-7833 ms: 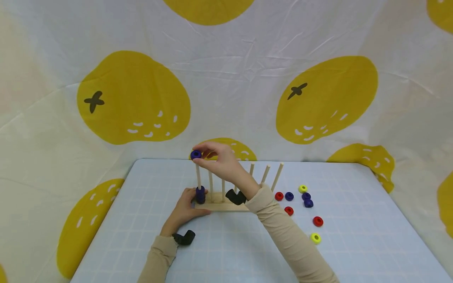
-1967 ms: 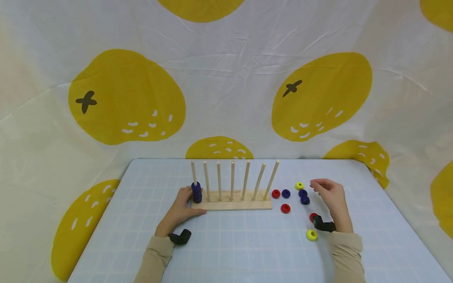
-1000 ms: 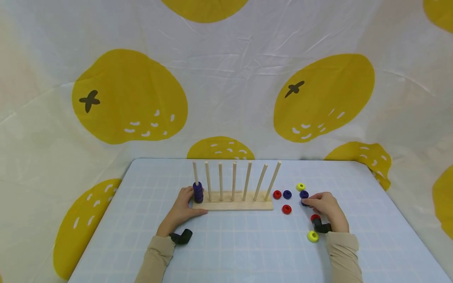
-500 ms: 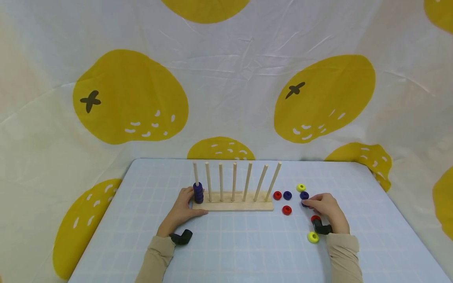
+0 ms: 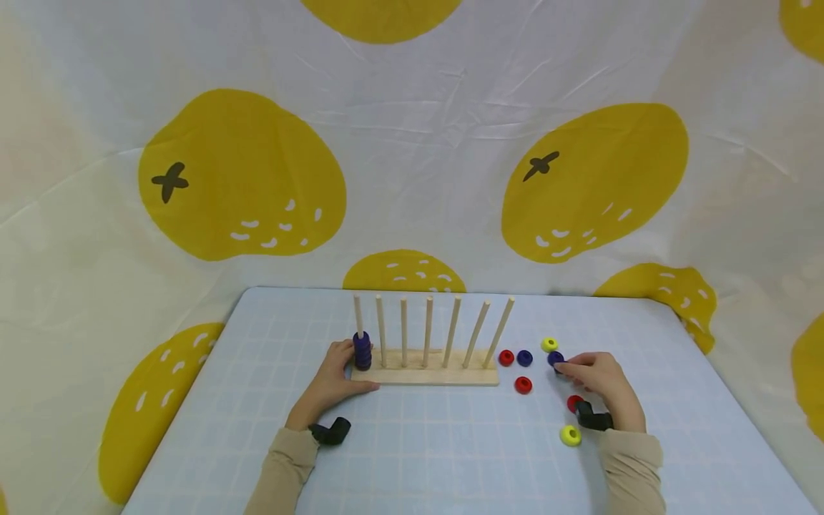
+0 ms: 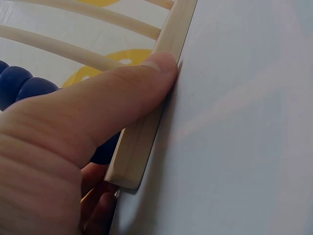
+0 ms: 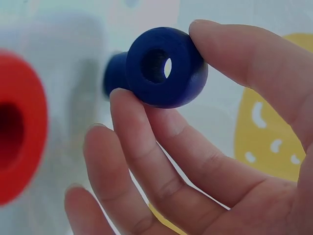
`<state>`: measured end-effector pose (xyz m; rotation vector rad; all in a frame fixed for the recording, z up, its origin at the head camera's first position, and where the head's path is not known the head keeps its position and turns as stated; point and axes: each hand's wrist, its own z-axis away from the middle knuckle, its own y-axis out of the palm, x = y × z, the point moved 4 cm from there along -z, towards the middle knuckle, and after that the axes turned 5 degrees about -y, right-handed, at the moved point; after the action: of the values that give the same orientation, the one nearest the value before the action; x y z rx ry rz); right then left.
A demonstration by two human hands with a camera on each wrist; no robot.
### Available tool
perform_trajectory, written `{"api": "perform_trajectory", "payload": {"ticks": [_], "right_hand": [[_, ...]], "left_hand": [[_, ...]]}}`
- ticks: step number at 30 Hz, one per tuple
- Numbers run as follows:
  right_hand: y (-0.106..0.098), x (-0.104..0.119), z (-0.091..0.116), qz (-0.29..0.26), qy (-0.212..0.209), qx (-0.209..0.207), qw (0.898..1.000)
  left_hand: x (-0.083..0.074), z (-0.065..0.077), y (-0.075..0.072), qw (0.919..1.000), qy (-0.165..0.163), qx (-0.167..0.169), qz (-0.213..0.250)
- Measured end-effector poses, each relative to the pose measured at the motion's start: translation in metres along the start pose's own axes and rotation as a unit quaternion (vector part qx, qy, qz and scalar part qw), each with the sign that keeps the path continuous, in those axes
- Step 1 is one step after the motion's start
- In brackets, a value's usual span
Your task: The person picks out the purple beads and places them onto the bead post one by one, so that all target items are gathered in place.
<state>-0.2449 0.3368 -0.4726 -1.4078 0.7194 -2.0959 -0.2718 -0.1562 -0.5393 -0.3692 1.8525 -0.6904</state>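
My left hand [image 5: 337, 375] holds the left end of a wooden peg stand [image 5: 425, 377]. In the left wrist view the thumb [image 6: 132, 85] lies along the front edge of its base, and other fingertips show past the end. Several dark blue beads [image 5: 363, 350] are stacked on the leftmost peg. Over on the right, my right hand [image 5: 601, 383] pinches a blue ring bead [image 7: 182, 81] between thumb and fingers, its hole facing the right wrist camera. Another blue bead [image 7: 115, 76] sits behind it. Fingers mostly hide the pinched bead in the head view.
Left of the right hand lie two red beads [image 5: 523, 385] and a blue bead [image 5: 524, 357]. One yellow bead [image 5: 549, 344] is farther back, another yellow bead [image 5: 570, 435] nearer. A red bead [image 5: 574, 404] lies beside the right wrist. The other pegs [image 5: 428, 329] stand bare.
The blue bead held atop the leftmost peg earlier is now on the stack. My right hand has moved right to the loose beads and pinches a blue one. The left hand stays in place.
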Motion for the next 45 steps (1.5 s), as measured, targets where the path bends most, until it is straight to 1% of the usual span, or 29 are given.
{"api": "perform_trajectory", "payload": {"ticks": [5,10,16,21,30,33,37,40,45], "right_hand": [[-0.007,0.007,0.008,-0.013,-0.017,-0.01,1.0],[-0.011,0.017,0.014,-0.021,-0.037,-0.029,0.999],[-0.014,0.028,0.019,-0.04,-0.068,-0.053,0.996],[-0.017,0.037,0.022,-0.059,-0.097,-0.075,0.991],[-0.023,0.051,0.032,-0.093,-0.162,-0.138,0.972],[-0.024,0.054,0.035,-0.106,-0.175,-0.15,0.967],[-0.026,0.056,0.039,-0.126,-0.18,-0.168,0.961],[-0.026,0.058,0.041,-0.148,-0.19,-0.185,0.953],[-0.025,0.063,0.044,-0.185,-0.222,-0.2,0.936]], "left_hand": [[-0.001,0.0,-0.001,0.9999,0.01,-0.005,-0.005],[-0.003,0.0,-0.002,0.9997,0.021,-0.012,-0.005],[-0.001,0.0,-0.001,1.0,0.003,-0.004,-0.003],[-0.001,0.0,0.0,1.0,-0.002,-0.002,-0.003],[-0.002,0.0,0.0,1.0,-0.001,-0.001,0.0],[-0.003,0.0,0.0,1.0,-0.001,-0.004,-0.001],[-0.002,0.0,0.0,1.0,0.0,-0.007,-0.005],[0.0,0.0,0.0,1.0,0.002,-0.007,-0.005],[0.0,0.0,0.0,0.9999,0.008,-0.008,-0.006]]}}
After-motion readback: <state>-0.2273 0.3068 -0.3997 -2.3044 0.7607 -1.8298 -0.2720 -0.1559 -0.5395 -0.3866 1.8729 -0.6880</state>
